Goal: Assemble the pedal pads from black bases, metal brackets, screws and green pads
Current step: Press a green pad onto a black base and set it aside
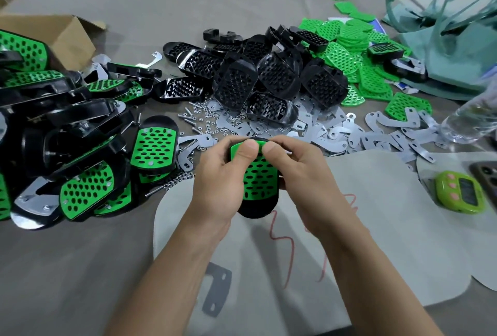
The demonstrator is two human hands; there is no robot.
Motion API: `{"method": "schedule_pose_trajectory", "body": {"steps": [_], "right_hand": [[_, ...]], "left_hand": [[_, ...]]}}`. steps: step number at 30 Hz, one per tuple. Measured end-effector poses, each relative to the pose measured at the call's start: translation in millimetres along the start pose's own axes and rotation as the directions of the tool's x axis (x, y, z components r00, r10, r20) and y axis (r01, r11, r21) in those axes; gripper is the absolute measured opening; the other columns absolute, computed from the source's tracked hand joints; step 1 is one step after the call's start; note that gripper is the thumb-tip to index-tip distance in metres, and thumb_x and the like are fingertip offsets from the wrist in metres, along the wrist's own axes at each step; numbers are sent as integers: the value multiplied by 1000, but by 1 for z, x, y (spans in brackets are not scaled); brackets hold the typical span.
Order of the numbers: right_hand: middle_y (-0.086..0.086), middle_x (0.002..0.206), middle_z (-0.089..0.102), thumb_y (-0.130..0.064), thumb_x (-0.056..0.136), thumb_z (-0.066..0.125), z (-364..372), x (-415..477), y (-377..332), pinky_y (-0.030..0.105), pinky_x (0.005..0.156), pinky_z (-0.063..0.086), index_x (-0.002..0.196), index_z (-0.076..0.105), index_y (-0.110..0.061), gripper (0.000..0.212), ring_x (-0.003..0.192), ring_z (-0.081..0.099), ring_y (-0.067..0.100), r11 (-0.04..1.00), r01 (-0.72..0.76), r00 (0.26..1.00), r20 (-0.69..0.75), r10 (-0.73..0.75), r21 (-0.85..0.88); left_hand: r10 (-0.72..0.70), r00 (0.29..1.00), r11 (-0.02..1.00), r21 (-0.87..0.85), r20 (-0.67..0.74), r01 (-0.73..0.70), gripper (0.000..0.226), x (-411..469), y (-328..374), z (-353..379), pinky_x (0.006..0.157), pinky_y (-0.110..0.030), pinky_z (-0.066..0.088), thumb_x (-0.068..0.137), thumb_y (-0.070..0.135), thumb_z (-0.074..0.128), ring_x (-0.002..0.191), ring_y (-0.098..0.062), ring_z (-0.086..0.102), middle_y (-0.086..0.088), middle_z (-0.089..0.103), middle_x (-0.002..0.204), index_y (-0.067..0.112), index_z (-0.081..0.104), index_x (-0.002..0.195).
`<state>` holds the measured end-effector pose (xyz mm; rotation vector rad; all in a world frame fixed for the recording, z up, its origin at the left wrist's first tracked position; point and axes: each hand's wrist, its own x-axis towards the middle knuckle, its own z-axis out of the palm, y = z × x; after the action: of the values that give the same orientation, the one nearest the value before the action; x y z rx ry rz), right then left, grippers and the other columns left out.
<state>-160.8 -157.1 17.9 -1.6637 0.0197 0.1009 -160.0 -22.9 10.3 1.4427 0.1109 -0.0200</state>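
Note:
Both hands hold one pedal at the table's middle: a black base (258, 207) with a green pad (259, 178) lying on its top. My left hand (219, 177) grips its left side and my right hand (298, 171) grips its right side. Both thumbs press on the pad's far end. Bare black bases (269, 77) are heaped beyond the hands. Loose green pads (352, 39) lie at the back right. Metal brackets (376, 133) spread to the right, with screws and nuts (204, 119) scattered just past the hands. Finished pedals (88, 147) pile up on the left.
An open cardboard box (53, 37) stands at the back left. A clear plastic bottle (470, 117), a green timer (462, 193) and a phone (486, 174) lie at the right. Green plastic bags (451, 39) sit at the back right. A single bracket (217, 292) lies near my left forearm.

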Motion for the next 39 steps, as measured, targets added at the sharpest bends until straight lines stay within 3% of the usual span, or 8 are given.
{"method": "schedule_pose_trajectory", "body": {"steps": [3, 8, 18, 22, 25, 29, 34, 39], "right_hand": [[19, 90, 69, -26, 90, 60, 4, -5, 5, 61, 84, 50, 94, 72, -10, 21, 82, 60, 23, 989, 7, 999, -35, -2, 146], [14, 88, 71, -20, 89, 62, 3, -6, 6, 56, 81, 50, 96, 74, -10, 16, 82, 61, 22, 967, 67, 997, -57, -54, 245], [12, 90, 75, -16, 87, 67, 3, -9, -1, 60, 88, 52, 102, 76, -9, 19, 84, 67, 23, 976, 105, 994, -29, -102, 190], [18, 88, 72, -28, 84, 66, 3, -8, -6, 64, 85, 52, 95, 74, -16, 19, 88, 67, 40, 997, 71, 997, -37, -70, 37], [11, 79, 70, -36, 81, 62, 7, -4, -8, 53, 78, 54, 88, 71, -20, 19, 77, 63, 33, 999, 23, 999, -38, -25, -49], [-1, 64, 62, -43, 81, 62, 11, 2, -7, 37, 64, 42, 76, 70, -20, 25, 63, 54, 13, 997, -6, 995, -96, -1, -71], [12, 65, 60, -45, 79, 65, 10, 8, 4, 43, 62, 42, 77, 72, -9, 36, 63, 51, 17, 995, -88, 988, -133, 82, -43], [24, 71, 64, -47, 78, 68, 9, 13, 10, 56, 63, 52, 78, 73, -4, 43, 62, 54, 18, 994, -102, 976, -196, 91, -43]], "left_hand": [[16, 992, 996, 81, 124, -26, 15, 2, 4, -9, 79, -37, 55, 85, 29, 67, 86, -17, 68, -3, 75, 92, 21, 73, 96], [15, 962, 999, 37, 273, -26, 27, 1, 16, -20, 89, -29, 56, 86, 15, 66, 99, -18, 69, -10, 76, 107, 11, 71, 112], [17, 978, 992, -122, 207, 9, 18, -4, 22, -16, 78, -24, 54, 96, 6, 57, 90, -19, 67, -14, 73, 99, 0, 70, 106], [-7, 988, 990, -138, 155, 29, 19, -5, 18, -15, 79, -25, 55, 98, 0, 53, 90, -19, 66, -14, 73, 98, 3, 71, 102], [-63, 992, 984, -157, 111, 81, 24, -4, 17, -13, 79, -26, 53, 96, 0, 55, 89, -18, 66, -11, 74, 95, 10, 77, 93], [-197, 977, 953, -220, 81, 210, 18, -3, 13, -11, 83, -33, 51, 83, 13, 63, 88, -19, 68, -11, 76, 95, 14, 81, 86], [-292, 947, 949, -86, 136, 305, 25, 3, 7, -19, 100, -46, 52, 98, 16, 57, 100, -26, 72, -17, 76, 111, 8, 77, 109], [-293, 931, 940, -114, 219, 322, 26, 4, 8, -23, 84, -32, 60, 96, 22, 57, 95, -21, 74, -12, 78, 106, 14, 82, 97]]}}
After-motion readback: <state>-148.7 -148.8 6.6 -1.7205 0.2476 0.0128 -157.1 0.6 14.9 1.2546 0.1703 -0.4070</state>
